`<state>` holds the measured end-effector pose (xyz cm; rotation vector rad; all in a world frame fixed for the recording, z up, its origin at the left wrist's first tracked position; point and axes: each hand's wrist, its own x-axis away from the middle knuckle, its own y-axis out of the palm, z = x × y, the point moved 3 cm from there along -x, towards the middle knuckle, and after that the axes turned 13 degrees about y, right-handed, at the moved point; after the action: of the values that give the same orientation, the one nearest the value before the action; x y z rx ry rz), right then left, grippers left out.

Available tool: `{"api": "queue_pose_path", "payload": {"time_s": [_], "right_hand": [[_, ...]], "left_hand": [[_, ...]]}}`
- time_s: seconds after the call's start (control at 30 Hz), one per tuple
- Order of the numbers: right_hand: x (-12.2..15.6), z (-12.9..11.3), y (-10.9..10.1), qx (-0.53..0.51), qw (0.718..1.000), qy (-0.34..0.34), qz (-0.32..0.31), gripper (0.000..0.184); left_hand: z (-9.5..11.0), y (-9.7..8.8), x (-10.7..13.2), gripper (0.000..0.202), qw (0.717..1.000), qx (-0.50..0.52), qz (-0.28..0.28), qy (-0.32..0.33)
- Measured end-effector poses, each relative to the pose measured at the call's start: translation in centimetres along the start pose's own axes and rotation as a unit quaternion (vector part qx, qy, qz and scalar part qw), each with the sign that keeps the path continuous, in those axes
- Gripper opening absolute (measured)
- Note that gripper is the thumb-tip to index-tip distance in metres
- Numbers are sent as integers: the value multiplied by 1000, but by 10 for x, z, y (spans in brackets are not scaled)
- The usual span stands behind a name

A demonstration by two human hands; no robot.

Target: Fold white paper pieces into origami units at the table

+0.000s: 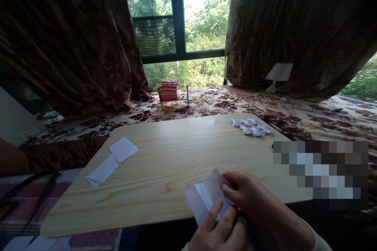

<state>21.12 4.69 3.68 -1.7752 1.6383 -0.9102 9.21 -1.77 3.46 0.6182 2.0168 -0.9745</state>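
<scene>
A small white sheet of paper (pixel 203 198) with a crease down its middle is held over the table's near edge. My left hand (pixel 220 229) lies across its lower part, the index finger stretched over the surface and the other fingers curled at the edge. At the paper's right side, my right hand (pixel 244 188) pinches the edge between thumb and fingers. A cluster of folded white paper pieces (pixel 250 126) rests at the far right of the table. Flat white paper sheets (pixel 123 150) lie partly overlapping at the left.
The light wooden table (pixel 165 157) stands before a window ledge with flowered cloth. On the ledge are a small rack (pixel 187 96) with folded red-striped cloths (pixel 169 90) and a white lamp (pixel 279 71). More white sheets (pixel 38 243) lie at the lower left. A pixelated patch hides the right side.
</scene>
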Motion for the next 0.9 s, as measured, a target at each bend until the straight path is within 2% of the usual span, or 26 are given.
{"api": "queue_pose_path", "payload": {"time_s": [0.07,0.23,0.33,0.43,0.57,0.73,0.9], "right_hand": [[-3,1,-1,2,1000,-13,-3,18],[-11,12,-1,23,999,-23,-17,17],[-16,15,-2,49,998,-26,-21,19],[-19,10,-3,60,997,-39,0,22],[-17,1,-2,69,994,-73,47,19],[2,-5,1,89,974,-193,78,21],[23,-2,2,110,935,-298,156,20]], "left_hand": [[-9,3,9,23,999,6,-49,-9],[-20,5,49,42,976,40,-206,-56],[-17,11,71,43,964,74,-250,-47],[-17,15,80,43,964,90,-242,-61],[-19,14,77,46,970,88,-215,-68],[-21,12,72,43,967,98,-221,-78],[-19,14,74,43,961,98,-242,-90]]}}
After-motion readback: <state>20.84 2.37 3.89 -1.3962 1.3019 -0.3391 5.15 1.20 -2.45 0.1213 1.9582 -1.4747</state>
